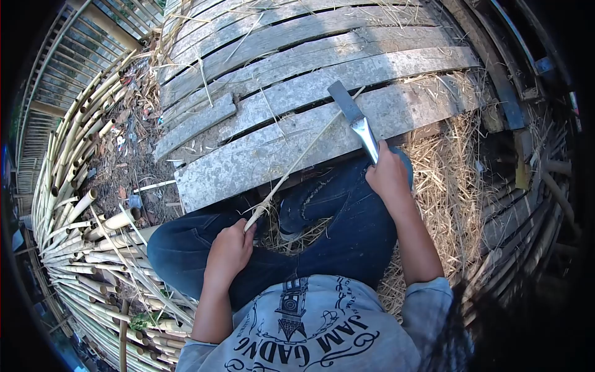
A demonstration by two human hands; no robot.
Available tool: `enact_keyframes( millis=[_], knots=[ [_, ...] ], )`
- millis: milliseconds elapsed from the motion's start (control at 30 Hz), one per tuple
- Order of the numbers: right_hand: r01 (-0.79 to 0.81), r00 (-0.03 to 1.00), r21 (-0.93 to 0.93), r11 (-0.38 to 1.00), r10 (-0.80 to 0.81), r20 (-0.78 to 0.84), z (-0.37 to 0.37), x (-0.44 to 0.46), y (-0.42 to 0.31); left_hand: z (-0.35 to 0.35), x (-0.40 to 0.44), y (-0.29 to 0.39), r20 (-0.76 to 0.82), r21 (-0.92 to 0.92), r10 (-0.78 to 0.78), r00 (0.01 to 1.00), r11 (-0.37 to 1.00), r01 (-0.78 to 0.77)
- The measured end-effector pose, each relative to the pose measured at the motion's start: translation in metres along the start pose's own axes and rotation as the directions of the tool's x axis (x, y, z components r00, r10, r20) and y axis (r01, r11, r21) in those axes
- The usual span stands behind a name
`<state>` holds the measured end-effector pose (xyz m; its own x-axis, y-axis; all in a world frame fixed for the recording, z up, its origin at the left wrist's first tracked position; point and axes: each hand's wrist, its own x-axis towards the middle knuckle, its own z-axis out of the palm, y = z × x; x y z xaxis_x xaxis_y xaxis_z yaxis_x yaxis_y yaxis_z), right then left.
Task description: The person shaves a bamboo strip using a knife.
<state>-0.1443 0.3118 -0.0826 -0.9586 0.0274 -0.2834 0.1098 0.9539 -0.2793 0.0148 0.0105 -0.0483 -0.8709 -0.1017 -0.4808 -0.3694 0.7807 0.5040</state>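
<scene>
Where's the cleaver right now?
In the head view, right of centre: the right hand holds the cleaver, its blade across the thin stick, over the weathered planks.

Left hand (228, 253) close in, right hand (389, 175) farther out in front (fingers (383, 153) curled on both)

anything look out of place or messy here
Slightly: a short, weathered grey wooden plank at upper left stops far short of the long, pale-grey wooden boards beside it. Loose straw-coloured shavings lie strewn beside the right leg in blue jeans, which looks untidy.
</scene>
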Motion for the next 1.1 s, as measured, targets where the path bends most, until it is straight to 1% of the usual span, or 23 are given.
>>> enact_keyframes(
  millis=[33,67,100,133,167,233,300,333,367,400,433,467,500,567,633,700,733,833,867,933,967,1033,1100],
  knots=[
    [0.04,0.997,0.044,0.998,-0.043,0.057,0.005,-0.013,-0.01,0.0,0.0,0.001,0.003,-0.01,-0.023,1.0,1.0,0.023],
    [0.025,0.985,0.088,0.996,-0.039,0.17,0.009,-0.027,-0.024,-0.001,0.0,0.002,0.003,-0.019,-0.041,0.999,0.999,0.041],
    [0.086,0.973,0.128,0.988,-0.111,0.204,0.019,-0.04,-0.03,-0.001,0.0,0.002,0.001,-0.014,-0.045,0.999,0.999,0.045],
    [0.093,0.958,0.223,0.97,-0.149,0.247,0.02,-0.055,-0.042,-0.001,0.0,0.002,-0.005,-0.012,-0.041,0.999,0.999,0.041],
    [0.139,0.93,0.223,0.965,-0.205,0.306,0.027,-0.068,-0.055,0.0,0.0,0.002,-0.009,-0.011,-0.038,0.999,0.999,0.038],
    [0.188,0.901,0.267,0.945,-0.274,0.337,0.043,-0.088,-0.067,0.0,0.001,0.0,0.001,-0.017,-0.037,0.999,0.999,0.037],
    [0.255,0.909,0.203,0.945,-0.306,0.283,0.037,-0.082,-0.056,0.0,0.001,-0.002,0.013,-0.024,-0.037,0.999,0.999,0.037],
    [0.274,0.927,0.153,0.949,-0.303,0.221,0.036,-0.072,-0.048,0.001,0.001,-0.003,0.007,-0.016,-0.028,1.0,0.999,0.028],
    [0.23,0.952,0.109,0.967,-0.247,0.18,0.03,-0.058,-0.04,0.002,-0.001,-0.004,0.004,-0.013,-0.021,1.0,1.0,0.021],
    [0.213,0.976,0.04,0.976,-0.215,0.047,0.03,-0.041,-0.025,0.002,-0.002,-0.003,0.007,-0.019,-0.025,1.0,1.0,0.025],
    [0.127,0.992,-0.002,0.992,-0.127,-0.019,0.022,-0.022,-0.012,0.0,-0.001,0.0,0.011,-0.022,-0.037,0.999,0.999,0.037],
    [0.023,0.999,-0.012,1.0,-0.024,-0.031,0.011,-0.006,-0.002,0.0,-0.001,0.002,0.014,-0.026,-0.047,0.999,0.999,0.047],
    [-0.007,0.997,-0.034,0.999,0.004,-0.076,0.003,0.001,0.004,0.0,-0.001,0.004,0.012,-0.038,-0.048,0.999,0.998,0.049],
    [-0.02,0.999,-0.006,1.0,0.019,-0.045,0.007,-0.002,0.002,-0.001,0.0,0.005,-0.002,-0.042,-0.034,0.999,0.999,0.034],
    [-0.01,0.999,0.09,0.996,0.007,0.037,0.019,-0.024,-0.008,-0.003,0.002,0.006,0.008,-0.05,-0.045,0.999,0.998,0.045],
    [0.058,0.988,0.158,0.986,-0.079,0.132,0.026,-0.053,-0.023,-0.004,0.003,0.003,0.021,-0.045,-0.06,0.998,0.997,0.061],
    [0.108,0.972,0.141,0.984,-0.134,0.195,0.029,-0.067,-0.03,-0.001,0.004,0.001,0.009,-0.047,-0.045,0.999,0.998,0.045],
    [0.293,0.895,0.185,0.938,-0.337,0.291,0.037,-0.096,-0.054,0.0,0.002,-0.002,0.011,-0.049,-0.032,0.999,0.998,0.032],
    [0.281,0.901,0.187,0.941,-0.326,0.287,0.038,-0.094,-0.052,0.0,0.002,-0.001,0.017,-0.06,-0.029,0.999,0.998,0.03],
    [0.371,0.901,0.12,0.921,-0.388,0.194,0.039,-0.076,-0.045,-0.001,0.003,0.002,0.032,-0.068,-0.032,0.999,0.997,0.034],
    [0.349,0.924,0.054,0.935,-0.354,0.146,0.036,-0.064,-0.04,-0.001,0.001,0.002,0.039,-0.08,-0.053,0.998,0.995,0.056],
    [0.195,0.98,0.007,0.981,-0.196,0.042,0.023,-0.032,-0.027,0.0,0.002,0.001,0.053,-0.083,-0.071,0.996,0.994,0.075],
    [0.009,1.0,-0.007,1.0,-0.009,-0.011,0.008,-0.004,-0.015,0.0,0.003,0.0,0.051,-0.077,-0.077,0.996,0.994,0.08]
  ],
)
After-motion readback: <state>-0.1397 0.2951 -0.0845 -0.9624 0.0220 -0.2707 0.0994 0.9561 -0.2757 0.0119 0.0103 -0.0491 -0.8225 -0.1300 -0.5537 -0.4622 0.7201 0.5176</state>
